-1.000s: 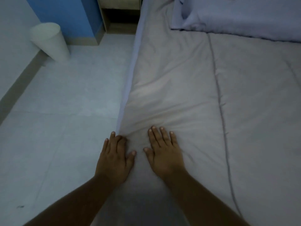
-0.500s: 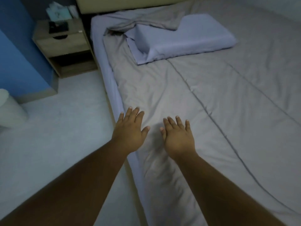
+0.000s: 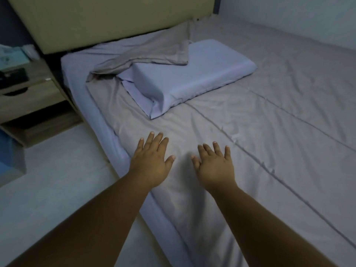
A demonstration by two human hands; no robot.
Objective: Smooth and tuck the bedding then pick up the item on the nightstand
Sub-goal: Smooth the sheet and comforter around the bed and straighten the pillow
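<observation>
There are two hands, one pillow (image 3: 192, 78), one grey blanket (image 3: 250, 132) and one nightstand (image 3: 28, 101). The left hand (image 3: 151, 162) and the right hand (image 3: 214, 166) have fingers spread wide, palms down on the blanket near the left edge of the bed, and they hold nothing. A dark item (image 3: 13, 76) lies on the nightstand, far to the left, well apart from the fingers. The blanket's far corner is folded over the pillow. Under it shows a lilac sheet (image 3: 75, 74). A beige headboard (image 3: 107, 18) stands behind; the floor (image 3: 48, 180) is pale.
</observation>
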